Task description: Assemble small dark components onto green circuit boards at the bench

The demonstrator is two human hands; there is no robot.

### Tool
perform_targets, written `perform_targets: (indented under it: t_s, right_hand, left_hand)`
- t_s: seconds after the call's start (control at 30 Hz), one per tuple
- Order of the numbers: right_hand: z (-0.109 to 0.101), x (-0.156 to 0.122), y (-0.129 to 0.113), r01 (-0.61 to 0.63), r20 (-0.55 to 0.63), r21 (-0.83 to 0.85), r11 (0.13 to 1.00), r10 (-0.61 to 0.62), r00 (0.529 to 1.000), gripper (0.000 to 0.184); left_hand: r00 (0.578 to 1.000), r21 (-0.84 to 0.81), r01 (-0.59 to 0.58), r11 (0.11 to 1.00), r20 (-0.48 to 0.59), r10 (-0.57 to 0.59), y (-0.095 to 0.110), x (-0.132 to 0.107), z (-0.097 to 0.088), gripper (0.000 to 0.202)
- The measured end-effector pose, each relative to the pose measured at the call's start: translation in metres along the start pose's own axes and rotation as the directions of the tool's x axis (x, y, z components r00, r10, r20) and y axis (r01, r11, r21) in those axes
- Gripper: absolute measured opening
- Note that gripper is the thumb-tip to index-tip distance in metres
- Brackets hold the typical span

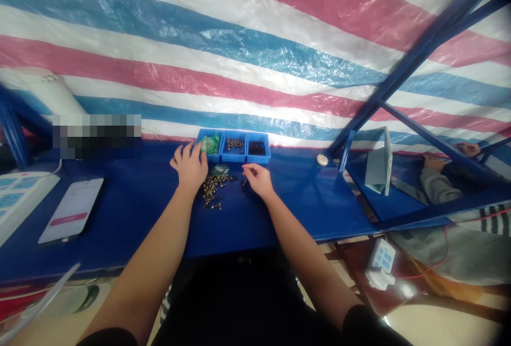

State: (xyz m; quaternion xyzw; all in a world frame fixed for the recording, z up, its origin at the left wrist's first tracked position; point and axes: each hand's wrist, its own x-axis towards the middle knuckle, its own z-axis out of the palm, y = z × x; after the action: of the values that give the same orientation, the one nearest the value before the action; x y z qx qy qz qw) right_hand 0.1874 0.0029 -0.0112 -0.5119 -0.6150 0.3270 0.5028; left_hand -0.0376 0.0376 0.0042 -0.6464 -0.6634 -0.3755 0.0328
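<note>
On the blue tabletop lies a loose pile of small brass-coloured and dark screws (211,189). My left hand (189,167) is at the pile's left edge, fingers spread, its tips by the front of the left blue bin (199,136). That bin holds a green plastic bag (210,145). My right hand (258,178) is right of the pile with thumb and fingers pinched together; whatever is between them is too small to make out. In front of it stand the middle bin with light metal screws (235,143) and the right bin with dark screws (256,148).
A small clear-green packet (219,170) lies behind the pile. A phone (72,210) and a white power strip (19,197) lie left. A round white object (322,160) sits near the blue frame (383,96). Beyond it are a tablet (385,162) and another person's sleeve (439,186).
</note>
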Motion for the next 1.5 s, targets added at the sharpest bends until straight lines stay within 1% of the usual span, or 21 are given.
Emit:
perform_targets:
  t_s: [0.07,0.17,0.3,0.37,0.43,0.53,0.73,0.87,1.07,1.17,1.27,1.4,1.5]
  right_hand:
    - [0.0,0.0,0.0,-0.003,0.006,0.006,1.0,0.003,1.0,0.025]
    - [0.001,0.0,0.0,0.006,0.017,0.012,1.0,-0.006,1.0,0.025]
    - [0.001,0.0,0.0,0.012,0.022,0.004,1.0,-0.013,1.0,0.025]
    - [0.0,-0.001,0.0,0.018,0.036,0.004,1.0,-0.018,0.999,0.025]
    - [0.0,-0.001,-0.001,0.027,0.049,0.007,1.0,-0.028,0.998,0.025]
    - [-0.001,-0.001,-0.002,0.03,0.054,0.007,1.0,-0.031,0.998,0.025]
    - [0.0,-0.001,-0.001,0.03,0.078,-0.005,1.0,-0.03,0.997,0.026]
    - [0.0,-0.001,-0.001,0.047,0.091,-0.023,0.999,-0.045,0.995,0.025]
    - [0.001,-0.002,-0.001,0.076,0.098,-0.04,0.996,-0.072,0.993,0.024]
    - [-0.001,-0.001,0.0,0.095,0.074,-0.086,0.992,-0.089,0.993,0.023]
    - [-0.003,0.0,0.001,0.099,0.054,-0.18,0.979,-0.09,0.994,0.023]
    - [-0.002,0.0,0.004,0.147,0.111,-0.322,0.935,-0.117,0.987,0.02]
    - [0.003,-0.003,0.006,0.186,0.148,-0.413,0.891,-0.136,0.98,0.027]
  left_hand:
    - [0.999,-0.002,-0.021,1.0,-0.025,0.021,0.001,0.001,-0.002,0.037]
    - [0.998,-0.009,-0.047,0.999,-0.029,0.047,0.0,0.003,-0.004,0.031]
    - [0.991,-0.055,-0.126,0.99,0.034,0.128,0.001,0.003,-0.003,0.038]
    - [0.987,-0.053,-0.14,0.989,0.074,0.144,0.002,0.002,-0.001,0.041]
    - [0.99,-0.021,-0.118,0.993,0.079,0.119,0.002,0.001,0.001,0.041]
    - [0.997,0.03,-0.068,0.997,0.033,0.067,0.004,-0.001,0.002,0.038]
    - [0.998,0.02,-0.069,0.997,0.012,0.069,0.011,-0.002,0.002,0.033]
    - [0.995,-0.026,-0.078,0.997,0.062,0.079,0.01,0.002,0.001,0.032]
    - [0.989,0.064,-0.031,0.997,0.146,0.022,0.011,0.006,-0.004,0.036]
    - [0.984,0.087,0.009,0.996,0.178,-0.024,0.012,0.009,-0.004,0.036]
    - [0.976,0.087,0.033,0.996,0.212,-0.051,0.01,0.011,-0.001,0.037]
    - [0.974,0.083,0.037,0.996,0.219,-0.055,0.006,0.008,0.0,0.042]
    - [0.975,0.065,0.01,0.998,0.221,-0.024,0.006,0.003,-0.005,0.046]
